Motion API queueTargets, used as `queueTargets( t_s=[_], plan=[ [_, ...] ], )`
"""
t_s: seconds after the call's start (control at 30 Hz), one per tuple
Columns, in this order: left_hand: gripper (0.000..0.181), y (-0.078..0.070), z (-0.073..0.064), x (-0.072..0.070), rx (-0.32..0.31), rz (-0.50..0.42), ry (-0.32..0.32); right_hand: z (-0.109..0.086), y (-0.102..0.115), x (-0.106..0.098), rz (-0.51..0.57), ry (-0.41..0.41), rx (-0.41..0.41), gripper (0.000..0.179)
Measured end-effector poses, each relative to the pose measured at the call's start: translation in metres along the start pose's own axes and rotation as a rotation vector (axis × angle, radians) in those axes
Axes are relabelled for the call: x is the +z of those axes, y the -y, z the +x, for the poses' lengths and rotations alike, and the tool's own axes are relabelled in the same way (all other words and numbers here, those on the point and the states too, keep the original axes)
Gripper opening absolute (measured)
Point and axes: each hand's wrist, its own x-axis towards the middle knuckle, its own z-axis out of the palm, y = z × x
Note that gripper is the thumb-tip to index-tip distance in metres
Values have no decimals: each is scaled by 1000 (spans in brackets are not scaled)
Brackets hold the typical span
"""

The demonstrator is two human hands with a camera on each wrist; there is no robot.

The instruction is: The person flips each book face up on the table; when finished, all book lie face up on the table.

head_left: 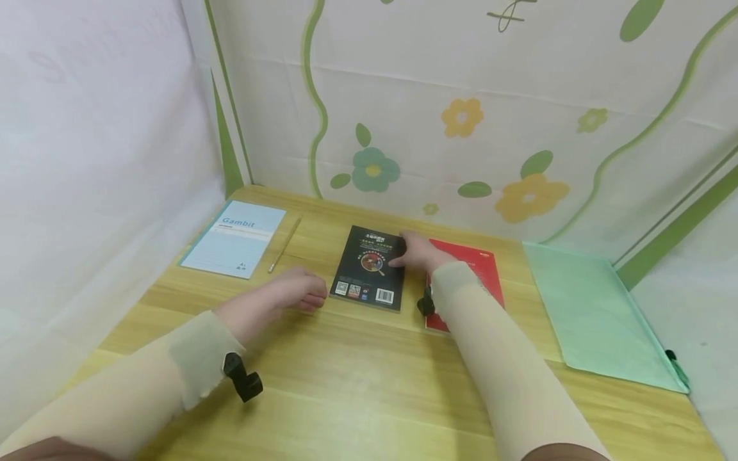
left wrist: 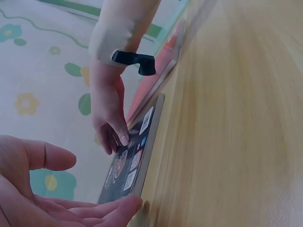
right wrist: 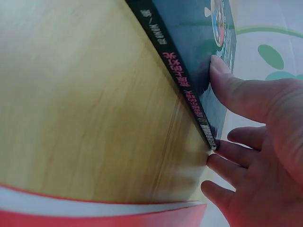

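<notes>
1. Head view: the black book (head_left: 369,262) lies flat, back cover up, on the wooden table (head_left: 323,384), between the person's two hands.
2. Right hand (head_left: 418,251): positioned at the book's far right part. The right wrist view shows the thumb over the cover and the fingers loosely spread near the spine edge; no closed grip is visible. How firmly the thumb bears on the cover cannot be told.
3. Left hand (head_left: 294,288): relaxed, grasping nothing, with its fingertips just beside the book's near left corner. Contact cannot be confirmed.
4. Adjacent items: the red book (head_left: 484,275) lies to the right, partly behind the right forearm; the green pouch (head_left: 599,314) lies beyond it. The pencil (head_left: 285,243) and the pale blue notebook (head_left: 239,237) lie to the left.
5. Step in hand (judged): handling or aligning the black book with both hands.
6. Next move (judged): to shift the book, maintain light, even contact at both sides; to lift it, bring fingers beneath an edge opposite the thumb.
</notes>
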Motion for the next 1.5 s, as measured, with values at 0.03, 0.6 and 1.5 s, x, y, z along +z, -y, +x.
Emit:
queueTargets(
  t_s=[0.03,0.6,1.5],
  plan=[
    [37,-1,-1,1,0,-16,6,0,0,-1,7,1,9,92],
    [56,-5,-10,6,-23,-81,49,-1,6,-1,-11,10,31,85],
    [35,7,19,10,-73,-211,38,0,12,-4,-89,34,75,88]
  ],
)
